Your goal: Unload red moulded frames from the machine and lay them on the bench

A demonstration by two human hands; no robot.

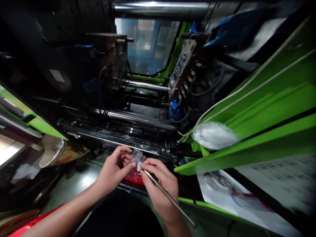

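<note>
At the lower middle, my left hand (115, 168) is closed on a clear plastic piece (137, 154), its thumb pointing right and its fingers curled behind. My right hand (161, 181) pinches a thin, ridged metal rod (170, 198) that slants down to the right past the wrist. A small whitish lump (139, 166) sits between the fingertips of both hands, at the rod's upper end. I cannot tell whether it belongs to the rod or to the plastic piece. Below the hands, a patch of red bits (134, 179) shows, partly hidden.
Ahead lies an open moulding machine with shiny bars (143, 119), a left mould half (120, 62) and a right mould half (181, 69) with hoses. On the right, a green panel (271, 108) carries a plastic-wrapped bundle (214, 135). A sack (71, 153) stands on the left.
</note>
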